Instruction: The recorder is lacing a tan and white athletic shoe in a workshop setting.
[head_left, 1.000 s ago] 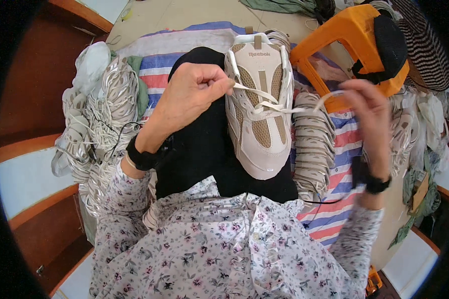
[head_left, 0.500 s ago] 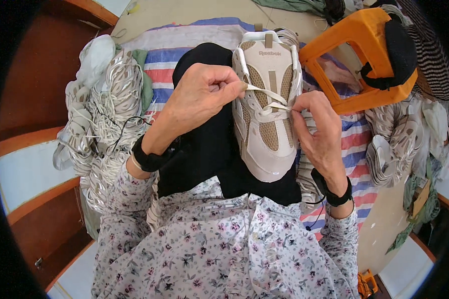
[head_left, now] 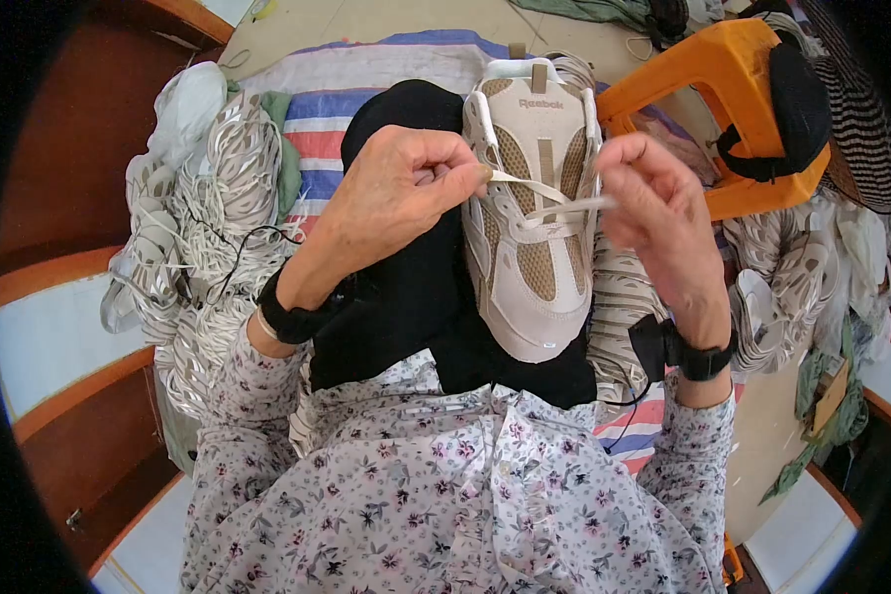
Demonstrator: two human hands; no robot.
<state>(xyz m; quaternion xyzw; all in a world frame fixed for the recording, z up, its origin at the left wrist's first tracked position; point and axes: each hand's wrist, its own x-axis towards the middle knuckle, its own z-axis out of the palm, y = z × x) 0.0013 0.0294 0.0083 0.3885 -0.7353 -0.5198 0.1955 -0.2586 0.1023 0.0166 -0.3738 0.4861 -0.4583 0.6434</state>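
Observation:
A beige and tan sneaker [head_left: 537,322] rests on my lap over black cloth [head_left: 396,297], its toe pointing toward me. A cream shoelace [head_left: 540,188] runs through its lower eyelets. My left hand [head_left: 406,183] is at the shoe's left side, closed, with thumb and forefinger pinching one length of the lace. Beyond the right edge of the shoe, my right hand [head_left: 658,213] is closed on the other length, which stretches out to its fingertips. Motion blurs those fingertips and the lace end there.
Bundles of shoe uppers [head_left: 243,168] with loose laces lie at left, with more stacked uppers [head_left: 782,277] at right. Another stack [head_left: 619,307] sits beside the sneaker. An orange plastic stool [head_left: 733,89] lies tipped at upper right. Striped sheeting [head_left: 317,109] covers the floor.
My right hand has moved rightward, away from the shoe, drawing a length of lace out with it. My left hand keeps its pinch almost in place.

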